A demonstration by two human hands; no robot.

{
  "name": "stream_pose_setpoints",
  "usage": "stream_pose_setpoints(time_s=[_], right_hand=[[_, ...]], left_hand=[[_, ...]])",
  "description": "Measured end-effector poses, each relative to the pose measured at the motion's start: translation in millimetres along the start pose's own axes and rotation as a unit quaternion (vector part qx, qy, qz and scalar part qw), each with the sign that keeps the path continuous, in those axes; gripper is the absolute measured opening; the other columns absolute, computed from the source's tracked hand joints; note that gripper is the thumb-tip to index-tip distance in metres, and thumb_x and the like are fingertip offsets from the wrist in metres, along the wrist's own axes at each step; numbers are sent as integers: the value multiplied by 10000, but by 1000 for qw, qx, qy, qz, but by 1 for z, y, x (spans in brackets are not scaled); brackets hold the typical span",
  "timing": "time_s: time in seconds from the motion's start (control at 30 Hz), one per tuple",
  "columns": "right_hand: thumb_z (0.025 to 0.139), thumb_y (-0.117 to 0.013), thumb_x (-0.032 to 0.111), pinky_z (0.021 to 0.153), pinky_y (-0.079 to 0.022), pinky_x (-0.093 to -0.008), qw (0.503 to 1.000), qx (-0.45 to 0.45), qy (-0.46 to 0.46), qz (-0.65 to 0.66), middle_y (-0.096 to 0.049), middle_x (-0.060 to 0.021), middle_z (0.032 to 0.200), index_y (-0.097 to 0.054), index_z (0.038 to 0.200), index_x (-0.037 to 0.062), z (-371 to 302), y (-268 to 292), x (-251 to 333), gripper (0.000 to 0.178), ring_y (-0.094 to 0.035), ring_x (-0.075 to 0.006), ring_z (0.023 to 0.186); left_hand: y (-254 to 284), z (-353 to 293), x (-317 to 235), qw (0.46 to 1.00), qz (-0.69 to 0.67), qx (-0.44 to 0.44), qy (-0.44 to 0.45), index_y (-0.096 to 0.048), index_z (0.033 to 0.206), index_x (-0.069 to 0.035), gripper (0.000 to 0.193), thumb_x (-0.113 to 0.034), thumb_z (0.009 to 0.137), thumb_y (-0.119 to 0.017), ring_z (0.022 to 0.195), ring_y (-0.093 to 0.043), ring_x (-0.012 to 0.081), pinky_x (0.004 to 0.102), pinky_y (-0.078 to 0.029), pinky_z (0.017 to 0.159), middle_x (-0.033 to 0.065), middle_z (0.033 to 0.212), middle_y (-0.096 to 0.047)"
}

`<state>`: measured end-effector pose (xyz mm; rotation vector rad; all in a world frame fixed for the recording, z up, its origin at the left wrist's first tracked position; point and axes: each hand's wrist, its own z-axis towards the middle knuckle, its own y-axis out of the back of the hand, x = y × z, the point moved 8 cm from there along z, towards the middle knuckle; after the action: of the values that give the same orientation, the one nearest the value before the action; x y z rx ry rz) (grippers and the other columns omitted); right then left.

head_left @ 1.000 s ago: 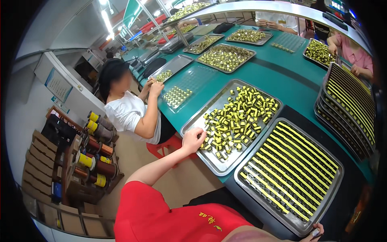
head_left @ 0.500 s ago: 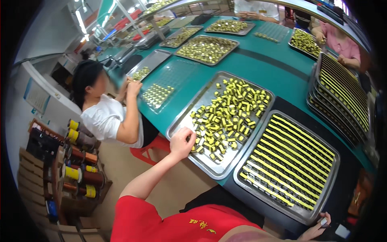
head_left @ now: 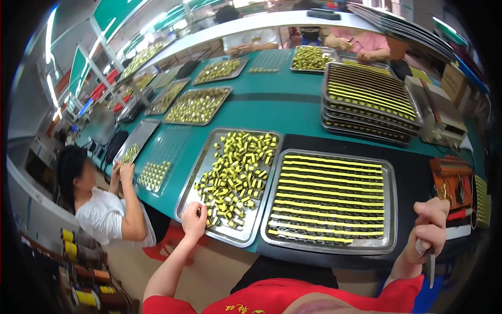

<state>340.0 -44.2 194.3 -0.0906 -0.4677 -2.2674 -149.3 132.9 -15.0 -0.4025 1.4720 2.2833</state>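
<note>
My left hand (head_left: pixel 194 222) is closed at the near left rim of a metal tray (head_left: pixel 253 230) with a loose heap of small yellow-and-black blocks (head_left: pixel 238 172). A small dark piece (head_left: pixel 198 212) shows at its fingertips, partly hidden by the fingers. My right hand (head_left: pixel 426 230) is raised right of a second metal tray (head_left: pixel 389 209), fingers wrapped round a slim silver metal tool (head_left: pixel 431 269) that points down. In that second tray, the same kind of blocks stand in straight rows, their yellow strips (head_left: pixel 332 189) lined up; the nearest row stops short of the right side.
A stack of filled trays (head_left: pixel 368 99) stands at the back right, beside a beige machine (head_left: pixel 444 123). An orange-brown tool case (head_left: pixel 452 180) lies at the right. On my left a co-worker in white (head_left: pixel 112 220) handles pieces; others sit across the green table (head_left: pixel 261 112).
The view has swung to the right. My right hand has come up from the lower edge with the metal tool. My left hand stays at the loose-block tray's near left rim.
</note>
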Motion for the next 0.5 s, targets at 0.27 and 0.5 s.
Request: stream_pose_setpoints(time_s=[0.27, 0.5], right_hand=[[916, -623, 337, 562, -321, -229, 968, 156, -2, 199, -708, -84, 918, -598, 736, 156, 37, -1, -3, 257, -420, -122, 654], [913, -606, 296, 563, -331, -243, 948, 120, -43, 291, -684, -113, 1010, -605, 808, 122, -14, 3, -47, 203, -428, -145, 658]], left_hand=[[-11, -4, 22, 999, -15, 31, 16, -539, 771, 8, 215, -162, 898, -576, 676, -542, 312, 380, -433, 639, 157, 732, -538], [-3, 13, 17, 998, -22, 47, 21, -504, 754, 17, 248, -143, 942, -532, 593, -455, 188, 332, -385, 580, 109, 644, -461]])
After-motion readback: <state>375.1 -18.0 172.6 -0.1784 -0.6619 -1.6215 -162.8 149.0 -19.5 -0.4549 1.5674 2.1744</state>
